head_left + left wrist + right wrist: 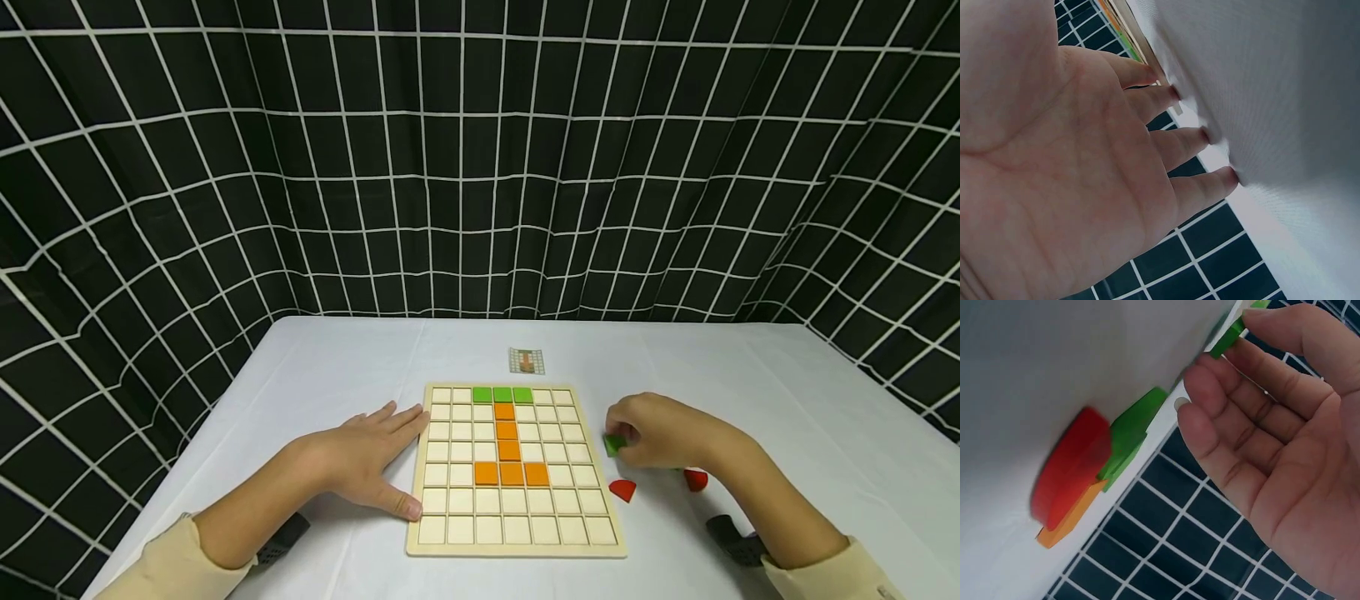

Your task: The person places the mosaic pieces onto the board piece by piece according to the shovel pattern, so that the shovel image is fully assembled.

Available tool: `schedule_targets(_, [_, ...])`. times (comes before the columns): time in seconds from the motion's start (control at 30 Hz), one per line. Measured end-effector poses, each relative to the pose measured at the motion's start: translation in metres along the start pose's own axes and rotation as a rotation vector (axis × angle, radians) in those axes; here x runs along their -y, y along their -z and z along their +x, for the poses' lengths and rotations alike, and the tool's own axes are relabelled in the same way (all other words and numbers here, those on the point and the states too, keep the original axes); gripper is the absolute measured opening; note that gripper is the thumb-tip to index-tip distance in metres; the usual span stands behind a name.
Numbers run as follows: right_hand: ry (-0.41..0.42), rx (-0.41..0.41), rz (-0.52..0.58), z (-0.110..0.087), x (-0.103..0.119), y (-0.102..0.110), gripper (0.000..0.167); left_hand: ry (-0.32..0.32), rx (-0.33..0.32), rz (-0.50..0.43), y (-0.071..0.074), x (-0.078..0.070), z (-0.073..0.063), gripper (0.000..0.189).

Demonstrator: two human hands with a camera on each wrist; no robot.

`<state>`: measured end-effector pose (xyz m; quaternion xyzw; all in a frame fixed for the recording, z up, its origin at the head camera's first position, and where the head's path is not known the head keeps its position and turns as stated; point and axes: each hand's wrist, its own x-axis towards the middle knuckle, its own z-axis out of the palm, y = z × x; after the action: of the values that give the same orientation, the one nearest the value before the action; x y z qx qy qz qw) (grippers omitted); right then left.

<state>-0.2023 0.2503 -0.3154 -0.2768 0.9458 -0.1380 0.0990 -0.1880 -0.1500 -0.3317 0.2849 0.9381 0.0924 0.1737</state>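
Observation:
A light wooden grid board (447,551) lies on the table. Three green tiles (502,395) fill the middle of its top row, and several orange tiles (509,450) run down from there to a short crossing row. My left hand (367,458) lies spread flat, its fingertips and thumb at the board's left edge. To the right of the board my right hand (660,429) pinches a green tile (614,445) between thumb and fingers, low over the cloth. The right wrist view shows that green tile (1227,340) at the thumb tip.
A red piece (622,490) lies just off the board's right edge. Another red piece (696,480) sits under the right forearm. In the right wrist view, a red piece (1072,469), a green piece (1132,437) and an orange piece (1071,517) appear together. A small pattern card (527,361) lies behind the board.

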Motion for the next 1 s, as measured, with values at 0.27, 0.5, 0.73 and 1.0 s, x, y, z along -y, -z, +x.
schedule_targets(0.27, [0.090, 0.014, 0.055, -0.001, 0.016, 0.001, 0.019, 0.001, 0.001, -0.004, 0.001, -0.001, 0.000, 0.122])
schedule_targets(0.5, [0.146, 0.036, 0.079, 0.000, 0.035, 0.003, 0.019, 0.013, 0.003, 0.000, 0.001, -0.002, 0.000, 0.121])
schedule_targets(0.73, [0.187, 0.032, 0.051, 0.003, 0.047, 0.000, 0.019, 0.005, 0.003, -0.006, 0.001, -0.003, -0.001, 0.121])
schedule_targets(1.0, [0.211, 0.039, 0.002, 0.010, 0.062, -0.002, 0.017, -0.003, 0.000, -0.002, 0.001, -0.002, -0.001, 0.121])
